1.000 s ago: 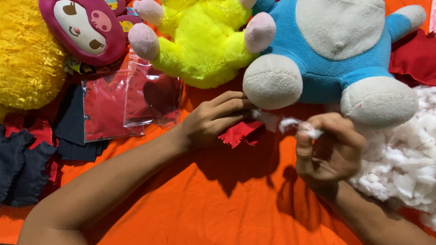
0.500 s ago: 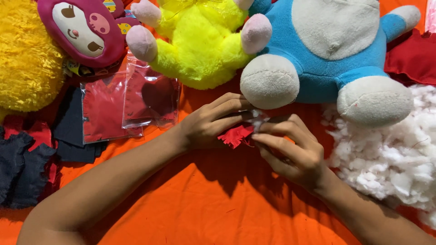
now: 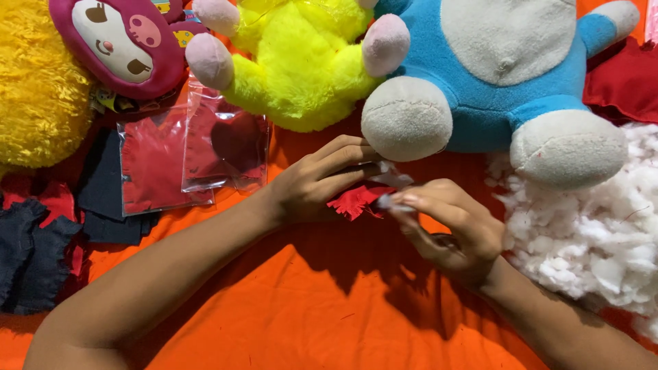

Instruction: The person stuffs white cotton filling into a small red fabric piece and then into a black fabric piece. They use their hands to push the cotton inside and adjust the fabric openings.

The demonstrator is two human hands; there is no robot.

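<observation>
- Having closed in on the left hand [image 3: 312, 181] since a second ago, right hand [image 3: 449, 229] now pinching a small white wisp of stuffing [image 3: 385, 201] just beside the red felt piece [image 3: 355, 199]; having shifted hardly at all, left hand resting in the same spot.
- Lying on the orange cloth [image 3: 308, 308] directly under the left fingertips, red felt piece showing a fringed edge, pinned at its top by those fingers and peeking out below them.
- Left fingers stretching out nearly flat, pressing on the felt and on a bit of white fluff [image 3: 394, 177] at their tips.
- Right fingers curling inward, thumb and forefinger gripping the wisp, tips nearly touching the left fingertips.
- Sitting just beyond both sets of fingertips, blue plush toy [image 3: 507, 82] with its grey foot almost over the left fingers.
- Piling up past the right knuckles, loose white stuffing heap [image 3: 596, 233].
- Lying beyond the left wrist, clear bags of red felt [image 3: 192, 154], yellow plush toy [image 3: 301, 68], pink plush face [image 3: 120, 44].
- Lying well beyond the left forearm, dark fabric pieces [image 3: 31, 253].
</observation>
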